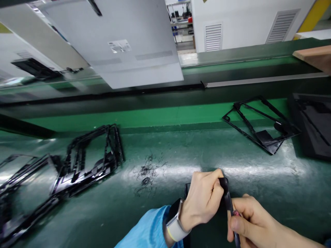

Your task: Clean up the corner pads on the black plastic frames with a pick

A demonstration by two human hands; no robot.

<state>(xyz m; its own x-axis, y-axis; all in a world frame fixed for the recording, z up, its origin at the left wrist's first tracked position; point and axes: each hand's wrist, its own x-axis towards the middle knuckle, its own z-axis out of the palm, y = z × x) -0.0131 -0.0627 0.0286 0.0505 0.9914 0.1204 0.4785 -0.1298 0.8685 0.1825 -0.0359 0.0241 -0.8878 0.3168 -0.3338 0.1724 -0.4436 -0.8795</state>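
Note:
My left hand (204, 198), with a watch (176, 220) at its wrist and a blue sleeve, is closed round the top corner of a black plastic frame (227, 196). The frame stands tilted near the bottom of the view; my left hand and wrist hide much of it. Against its right side, my right hand (254, 220) is closed, thumb and fingers pinching a small thing with a pinkish-red part (236, 213), mostly covered by the fingers. Thin black plastic shavings (147, 172) lie in a loose heap on the green table (165, 144), left of my hands.
Several black frames (90, 165) are piled at the left. More black frames (261, 127) lie at the right, beside a dark box-like part (314, 125). A grey panel (129, 38) stands behind the table's far edge. A wooden board (314, 57) juts in at the upper right.

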